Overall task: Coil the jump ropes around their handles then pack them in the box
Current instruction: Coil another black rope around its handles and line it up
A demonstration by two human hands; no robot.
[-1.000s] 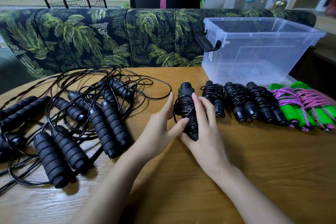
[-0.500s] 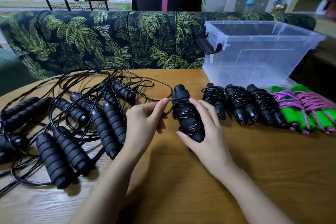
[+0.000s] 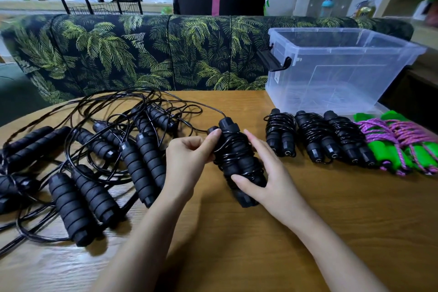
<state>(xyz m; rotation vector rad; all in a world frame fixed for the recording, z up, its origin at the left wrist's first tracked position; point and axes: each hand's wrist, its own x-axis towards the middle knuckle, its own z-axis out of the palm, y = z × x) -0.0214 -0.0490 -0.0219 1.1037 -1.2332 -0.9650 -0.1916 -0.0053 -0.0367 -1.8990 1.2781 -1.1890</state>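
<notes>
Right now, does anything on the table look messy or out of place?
Yes: the loose black ropes on the left lie in a tangled heap, cords looping over several handles. The coiled bundles on the right sit in a neat row, and the box looks empty.

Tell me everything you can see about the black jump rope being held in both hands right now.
The black jump rope is a pair of ribbed, foam-looking handles held side by side, with thin glossy black cord wound around them in loose turns. It lies tilted, hard caps pointing away, its near end on the wooden table. The left hand pinches it near the top, the right hand wraps the lower part. One free strand trails off leftward.
</notes>
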